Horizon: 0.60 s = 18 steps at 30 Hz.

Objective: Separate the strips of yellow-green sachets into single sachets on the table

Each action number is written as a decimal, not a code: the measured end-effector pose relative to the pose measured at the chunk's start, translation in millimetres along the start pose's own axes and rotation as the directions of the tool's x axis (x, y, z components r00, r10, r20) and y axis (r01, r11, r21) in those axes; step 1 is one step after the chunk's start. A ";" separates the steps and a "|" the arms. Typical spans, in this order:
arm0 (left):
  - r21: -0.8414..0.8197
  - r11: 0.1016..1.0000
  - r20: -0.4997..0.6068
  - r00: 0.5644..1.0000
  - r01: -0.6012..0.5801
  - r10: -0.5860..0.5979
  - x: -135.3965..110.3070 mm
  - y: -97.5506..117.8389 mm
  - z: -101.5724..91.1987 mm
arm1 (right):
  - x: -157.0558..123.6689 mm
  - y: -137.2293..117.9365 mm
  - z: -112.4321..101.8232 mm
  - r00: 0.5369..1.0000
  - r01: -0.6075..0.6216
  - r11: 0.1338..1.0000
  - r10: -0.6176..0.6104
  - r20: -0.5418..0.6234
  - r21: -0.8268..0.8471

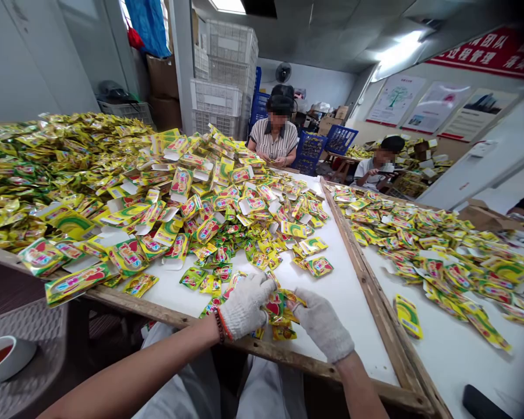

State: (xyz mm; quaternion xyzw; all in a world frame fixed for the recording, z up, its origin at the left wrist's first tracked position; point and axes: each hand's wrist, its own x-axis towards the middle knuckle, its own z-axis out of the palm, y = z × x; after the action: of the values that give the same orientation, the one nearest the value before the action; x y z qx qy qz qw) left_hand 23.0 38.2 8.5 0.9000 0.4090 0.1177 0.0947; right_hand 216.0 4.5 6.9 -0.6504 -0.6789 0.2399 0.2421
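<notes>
White china shows at the lower left, a cup (15, 358) with reddish drink on a grey seat (30, 381). Wood forms the table's rim (174, 317). Just beyond it, low in the middle, the gloved left hand (250, 304) curls fingers and thumb on a red-and-green packet (274, 304); the gloved right hand (325, 323) pinches a yellow edge beside it, though whether of the same packet I cannot tell. Loose packets (283, 333) lie under the hands, near the rim, so a brushing wrist could tip one over. At left, a long box (76, 284) overhangs the rim; a slide in the box heap (192, 192) behind might push it off. Loose packets could also get buried there. Past the wooden divider (353, 250) lie more boxes, right of frame. Farther back, a person in a striped shirt (274, 139) sits before stacked crates (231, 64).
</notes>
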 end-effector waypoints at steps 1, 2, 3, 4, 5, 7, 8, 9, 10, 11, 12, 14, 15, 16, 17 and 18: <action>0.003 1.000 -0.008 1.000 -0.015 0.015 -0.3 1.4 0.4 | 2.6 -1.1 -2.2 1.000 0.003 0.997 -0.002 0.006 -0.072; 0.014 0.999 -0.012 0.999 -0.036 0.036 -0.5 2.8 0.5 | 4.9 -2.0 -3.9 1.000 0.003 0.990 -0.003 -0.003 -0.144; 0.027 0.998 -0.014 0.998 -0.055 0.055 -0.6 4.1 0.5 | 6.9 -2.9 -5.1 1.000 0.003 0.979 -0.008 -0.024 -0.203; 0.038 0.997 -0.019 0.998 -0.063 0.064 -0.7 5.2 0.3 | 8.2 -3.6 -5.7 0.999 -0.001 0.973 -0.012 -0.052 -0.229; 0.042 0.998 -0.028 0.998 -0.056 0.057 -0.7 6.0 0.0 | 8.8 -4.2 -6.0 0.997 -0.013 0.979 -0.003 -0.077 -0.203; 0.031 0.999 -0.050 0.999 -0.009 0.011 -1.0 6.3 -0.8 | 7.3 -5.2 -5.4 0.996 -0.053 0.998 0.055 -0.075 0.019; 0.024 1.000 -0.056 0.998 0.020 -0.019 -1.3 6.0 -1.3 | 5.2 -5.5 -4.7 0.994 -0.083 0.982 0.093 -0.054 0.168; 0.020 0.999 -0.059 0.997 0.047 -0.046 -1.9 5.6 -1.9 | 2.4 -5.7 -3.8 0.990 -0.119 0.948 0.136 -0.039 0.297; 0.019 0.997 -0.059 0.996 0.070 -0.069 -2.6 5.4 -2.5 | -0.9 -5.8 -2.4 0.982 -0.155 0.912 0.185 -0.042 0.380; 0.019 0.996 -0.056 0.995 0.085 -0.084 -3.6 5.6 -2.9 | -4.4 -5.8 -0.8 0.970 -0.188 0.891 0.233 -0.063 0.412; 0.017 0.996 -0.051 0.995 0.090 -0.089 -4.6 6.2 -3.0 | -8.0 -5.9 1.1 0.958 -0.214 0.887 0.272 -0.089 0.409; 0.007 0.998 -0.032 0.998 0.060 -0.059 -7.0 8.5 -2.4 | -15.1 -6.2 5.1 0.950 -0.255 0.890 0.304 -0.073 0.379; -0.001 0.999 -0.019 0.999 0.034 -0.034 -8.2 9.7 -1.8 | -18.5 -6.3 6.6 0.958 -0.265 0.885 0.288 -0.003 0.382; -0.012 1.000 -0.008 1.000 0.010 -0.010 -9.5 10.6 -1.1 | -21.7 -6.5 7.6 0.962 -0.271 0.875 0.253 0.099 0.402; -0.022 1.000 -0.002 1.000 -0.007 0.007 -10.7 11.1 -0.7 | -24.8 -6.7 8.0 0.957 -0.280 0.858 0.211 0.201 0.430; -0.030 1.000 -0.003 1.000 -0.010 0.010 -11.9 11.0 -0.4 | -27.5 -7.1 7.9 0.947 -0.287 0.840 0.176 0.270 0.461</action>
State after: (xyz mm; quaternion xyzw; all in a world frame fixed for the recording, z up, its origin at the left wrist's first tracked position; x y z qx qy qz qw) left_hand 23.2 22.0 10.2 0.9002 0.4030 0.1255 0.1068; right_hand 206.6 -23.3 4.9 -0.6140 -0.5329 0.5026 0.2940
